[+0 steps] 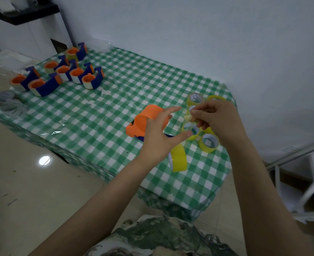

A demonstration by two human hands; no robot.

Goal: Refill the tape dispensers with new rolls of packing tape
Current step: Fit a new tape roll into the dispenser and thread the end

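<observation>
Pinching w/ R hand (217, 119): thumb + curled fingers closed on a small pale wad (187, 117); looks like crumpled clear tape, too blurred to confirm. L hand (159, 134) open, fingers straight + spread, index pointing toward the wad, thumb out below it; nothing seen in its grasp. Can't tell if L palm touches the orange dispenser (139, 121), which lies tilted on the cloth directly behind that hand; a blue part shows at its base by the wrist. Both hands are over the near-right area of the table (97, 115), which has a green/white check cloth

Tape: loose yellow rolls (208, 143) clustered around/under R hand, lying flat, cores facing up. One more yellow roll (179, 161) stands on edge nearer the person, just below L hand

Far-left corner: group of blue/orange dispensers (89, 80) w/ rolls fitted, packed close, well apart from the hands. Left table edge: pile of pale rings (8, 102), too blurred to ID
</observation>
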